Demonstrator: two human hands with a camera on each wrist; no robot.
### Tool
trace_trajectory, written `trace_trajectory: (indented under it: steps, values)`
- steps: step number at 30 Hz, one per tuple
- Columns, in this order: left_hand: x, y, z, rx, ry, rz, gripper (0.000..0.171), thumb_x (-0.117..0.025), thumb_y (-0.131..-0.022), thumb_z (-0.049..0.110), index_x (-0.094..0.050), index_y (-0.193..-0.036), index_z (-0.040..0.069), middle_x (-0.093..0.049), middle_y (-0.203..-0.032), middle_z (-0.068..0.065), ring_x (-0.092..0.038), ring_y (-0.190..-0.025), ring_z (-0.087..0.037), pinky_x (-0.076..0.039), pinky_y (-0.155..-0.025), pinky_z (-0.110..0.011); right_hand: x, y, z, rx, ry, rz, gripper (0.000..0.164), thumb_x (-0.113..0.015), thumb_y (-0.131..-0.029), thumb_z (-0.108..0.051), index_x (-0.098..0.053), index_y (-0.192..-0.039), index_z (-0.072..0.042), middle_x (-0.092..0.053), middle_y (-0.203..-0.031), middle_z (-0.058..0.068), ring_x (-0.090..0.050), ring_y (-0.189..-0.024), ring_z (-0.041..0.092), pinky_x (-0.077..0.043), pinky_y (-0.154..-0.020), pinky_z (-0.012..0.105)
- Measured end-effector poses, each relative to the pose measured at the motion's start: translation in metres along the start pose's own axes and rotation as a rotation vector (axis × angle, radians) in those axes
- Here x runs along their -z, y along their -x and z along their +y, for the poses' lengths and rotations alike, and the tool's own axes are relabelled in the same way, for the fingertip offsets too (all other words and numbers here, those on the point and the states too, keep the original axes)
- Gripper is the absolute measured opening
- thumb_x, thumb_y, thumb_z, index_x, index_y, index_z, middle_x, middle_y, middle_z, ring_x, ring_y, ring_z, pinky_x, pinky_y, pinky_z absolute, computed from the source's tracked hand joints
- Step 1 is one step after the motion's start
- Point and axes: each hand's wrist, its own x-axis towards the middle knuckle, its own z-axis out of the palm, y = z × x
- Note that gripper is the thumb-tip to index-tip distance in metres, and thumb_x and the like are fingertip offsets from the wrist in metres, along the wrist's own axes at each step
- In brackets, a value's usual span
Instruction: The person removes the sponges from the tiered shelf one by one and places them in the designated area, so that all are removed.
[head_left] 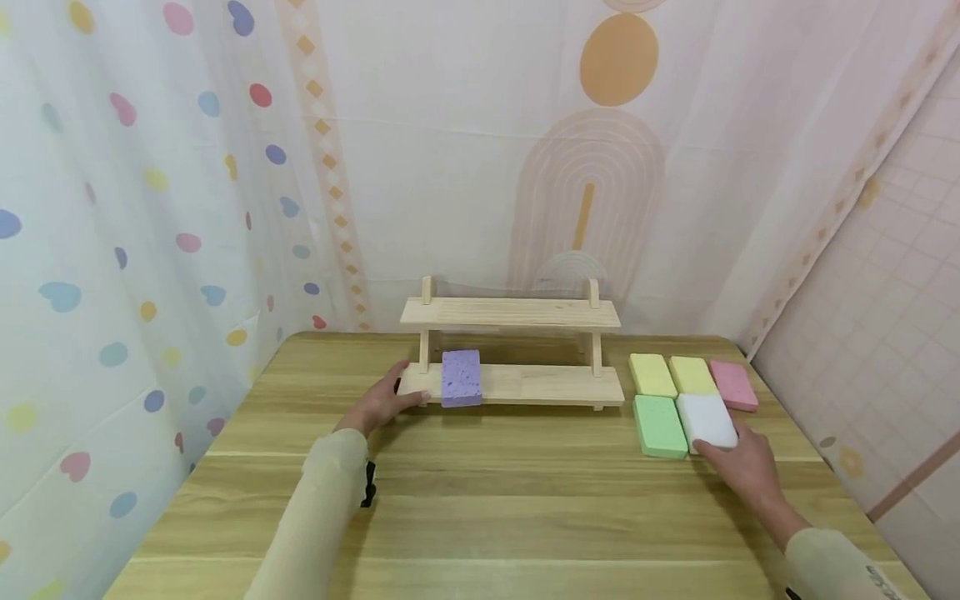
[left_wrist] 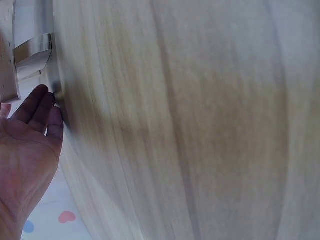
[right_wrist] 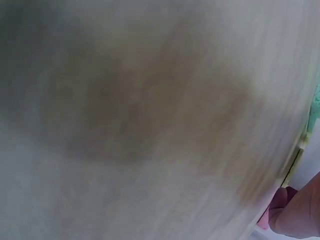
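A two-tier wooden shelf rack [head_left: 540, 385] stands at the back of the table. On its lower tier, toward the left, a purple porous sponge [head_left: 461, 377] leans out slightly over the front edge. My left hand [head_left: 381, 403] touches the left end of that tier, thumb at the front; its fingers look fairly straight in the left wrist view. At the right, my right hand [head_left: 744, 460] grips the near end of a white sponge [head_left: 707, 421], thumb at its near left corner, fingers along the right side. The right wrist view shows only part of this hand [right_wrist: 300, 212].
Around the white sponge lie a green sponge [head_left: 660, 427], two yellow sponges [head_left: 652, 375] and a pink sponge [head_left: 733, 385]. The upper tier [head_left: 510, 312] sits behind and above the lower one. Patterned curtains [head_left: 465, 167] hang behind and beside the wooden table [head_left: 510, 517].
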Motion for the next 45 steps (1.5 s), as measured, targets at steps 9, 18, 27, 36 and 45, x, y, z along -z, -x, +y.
trace_trajectory:
  steps: [9, 18, 27, 36, 45]
  values:
    - [0.0, 0.004, 0.004, -0.027, 0.005, 0.007, 0.099, -0.066, -0.091, 0.054, -0.007, -0.161, 0.016, -0.012, -0.162, -0.024, -0.013, -0.147, -0.044, -0.017, -0.116, -0.061, -0.006, -0.008, -0.017, -0.016, 0.026, 0.099, 0.084, -0.069, -0.091, -0.044, -0.037, -0.138, 0.018, -0.044, -0.129, 0.043, -0.042, -0.116, 0.055, -0.038, -0.091, 0.064]
    - [0.0, 0.003, 0.001, -0.032, 0.016, 0.006, 0.099, -0.066, -0.092, 0.051, -0.006, -0.161, 0.014, -0.012, -0.162, -0.024, -0.015, -0.147, -0.043, -0.02, -0.116, -0.059, -0.053, -0.015, -0.099, 0.061, -0.113, 0.025, 0.095, -0.07, -0.09, -0.044, -0.023, -0.15, 0.013, -0.032, -0.144, 0.038, -0.029, -0.133, 0.053, -0.029, -0.109, 0.062]
    - [-0.001, 0.001, 0.001, -0.027, 0.03, 0.009, 0.1, -0.067, -0.091, 0.053, -0.006, -0.161, 0.015, -0.011, -0.163, -0.023, -0.014, -0.147, -0.043, -0.019, -0.116, -0.059, -0.125, -0.007, -0.178, 0.142, -0.265, -0.013, 0.091, -0.075, -0.086, -0.044, -0.031, -0.151, 0.003, -0.035, -0.145, 0.025, -0.045, -0.126, 0.042, -0.041, -0.103, 0.056]
    - [0.0, 0.001, 0.0, -0.01, 0.037, 0.014, 0.1, -0.068, -0.091, 0.052, -0.006, -0.161, 0.016, -0.01, -0.163, -0.023, -0.013, -0.147, -0.043, -0.017, -0.116, -0.059, -0.183, 0.005, -0.239, 0.161, -0.307, 0.016, 0.091, -0.08, -0.08, -0.042, -0.04, -0.147, 0.004, -0.044, -0.14, 0.023, -0.045, -0.125, 0.039, -0.042, -0.104, 0.05]
    - [-0.002, 0.003, 0.001, 0.002, 0.052, 0.01, 0.101, -0.069, -0.09, 0.051, -0.006, -0.161, 0.017, -0.011, -0.163, -0.022, -0.014, -0.147, -0.043, -0.018, -0.116, -0.06, -0.219, 0.01, -0.27, 0.137, -0.246, 0.023, 0.094, -0.081, -0.077, -0.051, -0.044, -0.145, 0.003, -0.046, -0.139, 0.023, -0.044, -0.127, 0.039, -0.042, -0.104, 0.051]
